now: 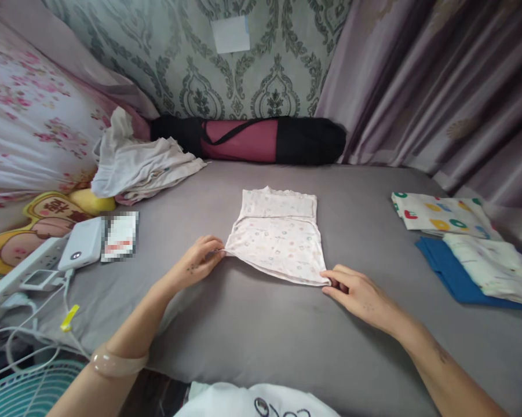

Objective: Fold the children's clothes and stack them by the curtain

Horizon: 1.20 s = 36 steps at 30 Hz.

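Observation:
A pale pink garment (280, 243) with a small print lies on the grey bed sheet, its far part folded over toward me. My left hand (200, 260) pinches its near left corner. At the near right corner, my right hand (351, 289) grips the hem between thumb and fingers. The near edge is lifted a little off the sheet and sags between my two hands. A light bangle (119, 360) circles my left wrist.
Folded cloths, one patterned (445, 215), one blue (449, 275) and one white (495, 263), lie at the right. Crumpled pale clothes (148, 165) are at back left, beside a black and maroon bag (243, 140). A power bank (84, 243), power strip (21, 275) and cables sit left.

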Each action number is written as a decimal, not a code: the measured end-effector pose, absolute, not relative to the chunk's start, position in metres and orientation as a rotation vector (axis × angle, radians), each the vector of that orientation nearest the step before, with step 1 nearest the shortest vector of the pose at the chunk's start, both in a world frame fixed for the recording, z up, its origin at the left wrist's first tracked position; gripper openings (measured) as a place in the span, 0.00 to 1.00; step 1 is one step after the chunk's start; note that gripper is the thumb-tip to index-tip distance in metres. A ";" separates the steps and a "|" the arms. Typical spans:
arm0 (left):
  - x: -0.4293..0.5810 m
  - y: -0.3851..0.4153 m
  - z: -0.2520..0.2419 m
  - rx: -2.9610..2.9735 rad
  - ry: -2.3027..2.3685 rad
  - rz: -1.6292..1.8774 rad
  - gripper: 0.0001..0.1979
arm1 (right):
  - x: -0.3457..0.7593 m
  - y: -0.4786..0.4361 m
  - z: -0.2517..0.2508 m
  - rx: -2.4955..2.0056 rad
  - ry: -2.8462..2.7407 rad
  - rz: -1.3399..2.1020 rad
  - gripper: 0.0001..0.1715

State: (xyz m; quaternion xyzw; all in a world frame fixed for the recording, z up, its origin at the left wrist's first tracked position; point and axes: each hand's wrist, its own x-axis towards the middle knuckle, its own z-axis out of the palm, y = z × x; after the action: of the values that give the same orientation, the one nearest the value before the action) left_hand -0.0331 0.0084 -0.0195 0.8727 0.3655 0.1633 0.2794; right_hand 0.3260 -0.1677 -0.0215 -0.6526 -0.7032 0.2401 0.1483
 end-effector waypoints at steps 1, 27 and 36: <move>-0.031 0.011 -0.016 2.272 0.994 0.428 0.17 | 0.326 -0.167 -0.021 -1.885 -2.022 0.689 0.15; 0.070 0.134 -0.030 1.783 1.353 0.852 0.13 | 0.352 0.004 -0.038 -1.854 -0.876 0.570 0.16; 0.095 0.151 -0.045 2.079 1.537 0.872 0.20 | 0.352 0.036 -0.038 -2.180 -1.077 0.189 0.22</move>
State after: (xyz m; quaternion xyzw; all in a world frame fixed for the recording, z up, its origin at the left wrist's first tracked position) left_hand 0.0954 0.1514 -0.0454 0.7457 0.5514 0.3127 0.2052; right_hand 0.3517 0.0357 -0.0380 -0.8394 -0.4144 0.0726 0.3441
